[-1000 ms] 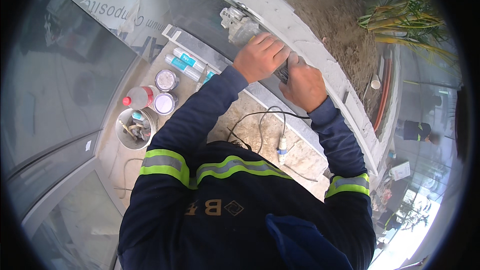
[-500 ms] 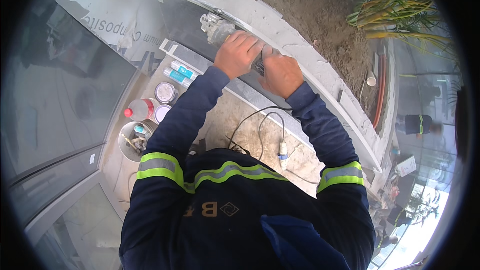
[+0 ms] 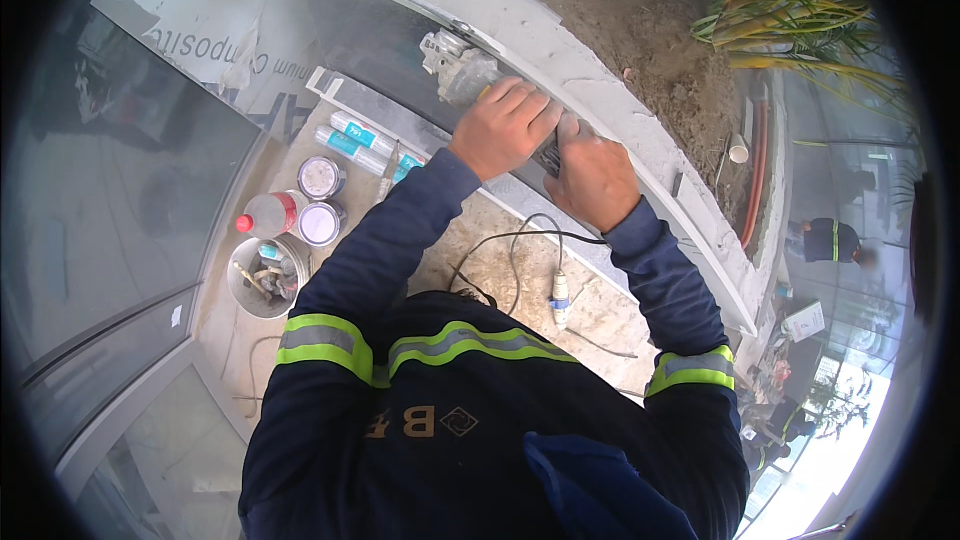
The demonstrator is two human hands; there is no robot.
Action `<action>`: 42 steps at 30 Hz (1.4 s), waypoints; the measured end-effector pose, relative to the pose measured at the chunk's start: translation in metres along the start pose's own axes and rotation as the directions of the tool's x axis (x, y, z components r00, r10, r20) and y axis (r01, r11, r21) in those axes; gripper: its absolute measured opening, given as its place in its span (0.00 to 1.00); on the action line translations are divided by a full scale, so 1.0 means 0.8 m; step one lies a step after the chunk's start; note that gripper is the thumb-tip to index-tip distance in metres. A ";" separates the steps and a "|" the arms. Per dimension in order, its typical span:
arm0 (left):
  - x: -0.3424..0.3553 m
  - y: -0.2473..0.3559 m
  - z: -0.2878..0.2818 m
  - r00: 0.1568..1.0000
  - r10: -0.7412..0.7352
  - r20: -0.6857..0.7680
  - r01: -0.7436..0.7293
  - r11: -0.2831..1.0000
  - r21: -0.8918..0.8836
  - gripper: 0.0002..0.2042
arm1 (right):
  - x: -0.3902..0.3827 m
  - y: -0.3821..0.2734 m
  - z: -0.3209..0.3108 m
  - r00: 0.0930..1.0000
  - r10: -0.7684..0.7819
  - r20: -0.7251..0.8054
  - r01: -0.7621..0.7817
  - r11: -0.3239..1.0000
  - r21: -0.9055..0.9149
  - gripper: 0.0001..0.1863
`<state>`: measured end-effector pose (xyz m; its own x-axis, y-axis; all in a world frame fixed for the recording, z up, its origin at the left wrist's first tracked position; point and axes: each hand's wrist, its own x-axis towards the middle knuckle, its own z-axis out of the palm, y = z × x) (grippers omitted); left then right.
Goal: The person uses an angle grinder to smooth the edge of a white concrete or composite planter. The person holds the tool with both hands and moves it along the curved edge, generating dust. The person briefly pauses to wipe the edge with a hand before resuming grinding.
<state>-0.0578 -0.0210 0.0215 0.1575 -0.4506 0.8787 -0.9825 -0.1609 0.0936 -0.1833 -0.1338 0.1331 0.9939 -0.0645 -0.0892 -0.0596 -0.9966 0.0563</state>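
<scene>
Far to the left of both hands, on the pale stone floor [image 3: 470, 240], stands a grey bucket [image 3: 262, 278] with small bits of tools or scraps in it. Just beyond it lies a clear bottle with a red cap [image 3: 268, 213], and beside that sit two round tins [image 3: 320, 202], one nearer the bucket, one farther. Closer to the hands, two white-and-teal sealant cartridges [image 3: 358, 139] lie side by side along a grey metal strip.

The left hand [image 3: 503, 127] is closed over the top of the angle grinder [image 3: 462, 68], fingers wrapped around its body just behind the grey head. The grinder's head pokes out to the left of that hand, resting at the dark glass panel [image 3: 370, 40] where it meets the white curved kerb [image 3: 590, 70].

Just to the right, touching or nearly touching the left hand, the right hand [image 3: 592, 174] is closed around the rear of the same tool; the handle itself is mostly hidden under the fingers. Both sleeves are dark blue with yellow and grey reflective bands.

Below the hands a black power cable [image 3: 510, 250] loops across the floor to a white plug connector [image 3: 560, 298].

Right of the hands, past the kerb, lies bare brown soil [image 3: 640, 30] with green and yellow plant leaves [image 3: 790, 25]. Farther right, another person in dark workwear [image 3: 830, 240] is well apart.
</scene>
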 end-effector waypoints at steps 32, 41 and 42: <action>-0.002 0.003 0.013 0.998 0.031 0.046 -0.030 0.999 -0.028 0.17 | -0.010 0.005 0.016 0.993 -0.030 -0.112 0.039 0.996 0.082 0.25; -0.017 -0.066 0.007 0.997 -0.024 0.072 0.028 0.999 -0.047 0.22 | 0.059 -0.014 0.023 0.996 -0.032 -0.079 0.041 0.994 0.104 0.23; -0.018 -0.072 0.006 0.996 -0.033 0.077 0.036 0.998 -0.045 0.22 | 0.067 -0.014 0.026 0.994 -0.046 -0.094 0.056 0.993 0.102 0.23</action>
<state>-0.0028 -0.0097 0.0014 0.1969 -0.5114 0.8365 -0.9796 -0.1379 0.1463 -0.1311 -0.1272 0.1070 0.9999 -0.0131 0.0025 -0.0129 -0.9987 -0.0501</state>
